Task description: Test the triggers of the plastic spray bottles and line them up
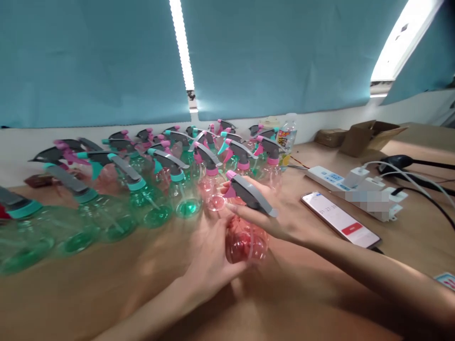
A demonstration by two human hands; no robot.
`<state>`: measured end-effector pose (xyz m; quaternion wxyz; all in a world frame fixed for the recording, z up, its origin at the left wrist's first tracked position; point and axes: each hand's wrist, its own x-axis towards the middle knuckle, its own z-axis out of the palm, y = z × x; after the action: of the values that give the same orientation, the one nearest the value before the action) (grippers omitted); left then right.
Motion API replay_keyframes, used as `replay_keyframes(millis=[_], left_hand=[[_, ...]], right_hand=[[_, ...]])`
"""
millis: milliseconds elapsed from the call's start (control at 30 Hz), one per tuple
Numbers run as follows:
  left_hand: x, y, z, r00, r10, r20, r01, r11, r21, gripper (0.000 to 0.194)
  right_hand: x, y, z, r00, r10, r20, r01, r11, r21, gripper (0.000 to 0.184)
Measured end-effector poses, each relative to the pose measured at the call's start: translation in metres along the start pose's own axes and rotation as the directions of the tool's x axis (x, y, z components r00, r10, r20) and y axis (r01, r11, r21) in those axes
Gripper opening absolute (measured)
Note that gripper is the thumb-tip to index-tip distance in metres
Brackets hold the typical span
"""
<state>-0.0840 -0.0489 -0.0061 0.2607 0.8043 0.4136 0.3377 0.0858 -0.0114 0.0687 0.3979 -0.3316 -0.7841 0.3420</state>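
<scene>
A pink spray bottle (248, 244) with a grey and pink trigger head stands on the table in front of me. My left hand (213, 251) is wrapped around the left side of its clear body, thumb across the front. Around the neck, just under the grey spray head (250, 192), my right hand (266, 208) is closed, and its fingers partly hide the collar. Directly behind stands another pink spray bottle (212, 182). Just left of it is a green spray bottle (185, 196) with a turquoise collar.
Several green and pink spray bottles (131, 201) crowd the left and back of the table (142, 293). To the right lie a phone (339, 218), a white power strip (329, 177) with chargers and cables, and an open cardboard box (366, 137). A drink bottle (287, 137) stands near the wall.
</scene>
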Motion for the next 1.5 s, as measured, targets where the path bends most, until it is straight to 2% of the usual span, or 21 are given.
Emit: replay_keyframes(millis=[200,367,467,633,767,900,1133,1300,1400,1500], left_hand=[[-0.022,-0.007,-0.018,1.0,-0.004,-0.007,0.005,0.995,0.102,0.087],[-0.044,-0.024,-0.036,0.993,-0.007,0.119,-0.041,0.918,0.393,0.07],[-0.052,-0.036,-0.043,0.99,-0.024,0.141,-0.049,0.87,0.49,0.06],[-0.056,-0.044,-0.043,0.991,-0.015,0.13,-0.058,0.844,0.533,0.06],[-0.055,-0.04,-0.043,0.986,-0.05,0.159,-0.047,0.83,0.556,0.06],[-0.054,-0.04,-0.044,0.987,-0.039,0.156,-0.057,0.824,0.564,0.059],[-0.057,-0.048,-0.04,0.99,0.0,0.139,-0.081,0.813,0.577,0.058],[-0.057,-0.047,-0.041,0.988,-0.006,0.155,-0.088,0.801,0.592,0.057],[-0.055,-0.046,-0.041,0.987,0.001,0.162,-0.099,0.796,0.598,0.055],[-0.054,-0.045,-0.042,0.986,0.012,0.166,-0.111,0.792,0.6,0.054]], right_hand=[[0.006,0.01,0.021,0.998,-0.064,-0.007,0.064,0.998,0.001,0.009],[0.009,0.013,0.027,0.999,-0.049,-0.007,0.049,0.999,-0.003,0.016],[0.011,0.012,0.026,0.994,-0.106,0.029,0.106,0.994,0.015,0.017],[0.015,0.016,0.021,0.984,-0.174,0.038,0.173,0.985,0.017,0.022],[0.016,0.02,0.017,0.993,-0.113,-0.018,0.114,0.992,0.047,0.015],[0.015,0.023,0.015,0.997,-0.065,-0.038,0.067,0.996,0.053,0.022],[0.015,0.029,0.015,0.995,-0.08,-0.051,0.083,0.995,0.05,0.024],[0.015,0.025,0.016,0.995,-0.093,-0.027,0.095,0.991,0.091,0.018],[0.015,0.025,0.015,0.996,-0.085,-0.015,0.086,0.991,0.106,0.006],[0.015,0.029,0.015,0.998,-0.063,-0.031,0.066,0.991,0.113,0.007]])
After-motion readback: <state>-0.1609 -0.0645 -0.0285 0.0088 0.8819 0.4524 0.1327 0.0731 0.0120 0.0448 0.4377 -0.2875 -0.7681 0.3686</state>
